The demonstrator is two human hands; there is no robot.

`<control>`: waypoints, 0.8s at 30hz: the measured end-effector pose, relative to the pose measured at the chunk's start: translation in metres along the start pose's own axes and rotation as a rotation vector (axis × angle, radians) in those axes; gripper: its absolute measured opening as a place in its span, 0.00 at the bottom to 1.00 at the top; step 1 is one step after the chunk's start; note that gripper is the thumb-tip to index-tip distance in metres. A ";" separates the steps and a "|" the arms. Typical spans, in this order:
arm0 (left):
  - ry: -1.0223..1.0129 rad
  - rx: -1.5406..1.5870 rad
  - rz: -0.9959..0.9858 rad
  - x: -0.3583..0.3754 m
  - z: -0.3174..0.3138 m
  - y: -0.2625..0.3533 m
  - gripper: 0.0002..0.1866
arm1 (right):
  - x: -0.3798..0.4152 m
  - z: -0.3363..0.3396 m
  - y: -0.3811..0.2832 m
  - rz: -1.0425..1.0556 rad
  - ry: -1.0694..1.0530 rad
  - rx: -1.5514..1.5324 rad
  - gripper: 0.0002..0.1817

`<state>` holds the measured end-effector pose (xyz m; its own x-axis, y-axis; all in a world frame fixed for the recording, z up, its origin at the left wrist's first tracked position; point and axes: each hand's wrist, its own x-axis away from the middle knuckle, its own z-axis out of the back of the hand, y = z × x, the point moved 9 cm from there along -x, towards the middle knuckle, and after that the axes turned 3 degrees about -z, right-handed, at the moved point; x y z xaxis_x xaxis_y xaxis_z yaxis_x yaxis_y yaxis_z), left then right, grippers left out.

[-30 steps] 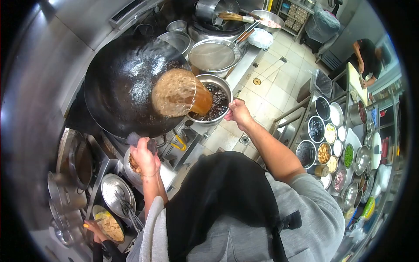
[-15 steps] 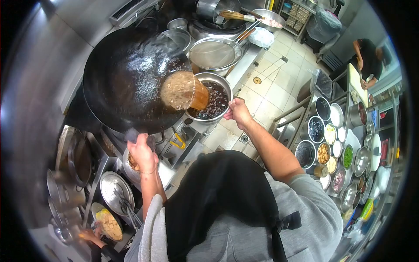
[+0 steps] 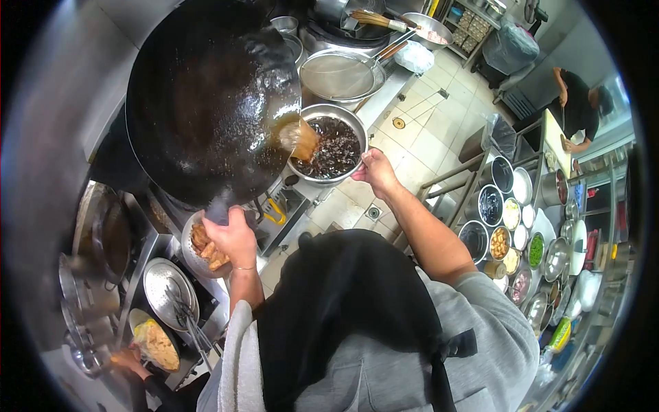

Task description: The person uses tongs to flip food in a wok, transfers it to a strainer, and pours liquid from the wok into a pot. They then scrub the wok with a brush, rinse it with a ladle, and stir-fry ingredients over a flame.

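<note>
My left hand (image 3: 235, 237) is closed at the near edge of a large black wok (image 3: 206, 103), gripping its handle, with some grey cloth beside the fingers. The wok is tipped steeply to the right. Brown frothy liquid (image 3: 304, 143) runs over its lip into a round metal pot (image 3: 348, 114). Dark bubbling liquid lies in that pot. My right hand (image 3: 377, 173) pinches the pot at its right side; what part the fingers grip is partly hidden. Just below my left hand is a perforated metal bowl (image 3: 191, 257) with browned fried pieces (image 3: 206, 247).
A fine-mesh strainer (image 3: 338, 74) rests behind the pot, near a bamboo brush (image 3: 376, 20). Ingredient bowls, including chopped greens (image 3: 536, 250), stand on the right counter. One person (image 3: 576, 103) works at a cutting board; another person's hand (image 3: 129, 360) is at lower left.
The wok has tipped further and risen in view. The pouring stream and the pool in the wok have shrunk. More of the perforated bowl now shows.
</note>
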<state>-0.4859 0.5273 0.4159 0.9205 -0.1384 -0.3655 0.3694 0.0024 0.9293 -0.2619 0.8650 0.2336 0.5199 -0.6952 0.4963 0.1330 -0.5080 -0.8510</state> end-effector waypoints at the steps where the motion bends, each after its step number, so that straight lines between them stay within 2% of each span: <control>1: -0.015 0.088 0.072 0.004 -0.001 -0.006 0.10 | 0.000 0.000 0.000 -0.002 -0.005 0.002 0.11; 4: 0.001 0.055 0.020 0.005 0.005 -0.020 0.10 | 0.010 -0.006 -0.012 -0.014 0.001 0.028 0.10; 6: 0.024 0.096 0.068 0.005 0.010 -0.030 0.10 | 0.011 -0.009 -0.012 -0.026 0.003 0.051 0.10; 8: -0.042 0.147 0.177 0.003 0.008 -0.044 0.18 | 0.003 -0.004 -0.006 -0.004 0.006 0.012 0.10; 10: 0.007 0.213 0.194 -0.003 0.007 -0.048 0.18 | 0.002 -0.004 -0.006 -0.001 -0.003 0.023 0.10; 12: 0.153 0.403 0.335 -0.007 0.010 -0.066 0.12 | -0.001 -0.002 -0.003 0.019 -0.009 0.000 0.10; 13: 0.157 0.404 0.331 -0.013 0.012 -0.063 0.12 | 0.000 -0.002 -0.003 0.023 -0.020 -0.001 0.10; 15: 0.128 0.498 0.731 -0.009 0.004 -0.081 0.05 | -0.002 -0.003 -0.002 0.020 -0.017 0.002 0.10; 22: 0.169 0.648 0.953 -0.038 -0.005 -0.189 0.11 | 0.004 -0.004 -0.005 0.007 0.007 0.005 0.09; 24: 0.235 0.646 0.960 -0.044 -0.004 -0.214 0.09 | 0.004 -0.005 -0.007 0.007 0.003 0.021 0.10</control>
<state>-0.6051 0.5372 0.2328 0.8117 -0.1670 0.5597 -0.5580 -0.5047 0.6587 -0.2652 0.8628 0.2426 0.5181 -0.7007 0.4905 0.1468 -0.4921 -0.8581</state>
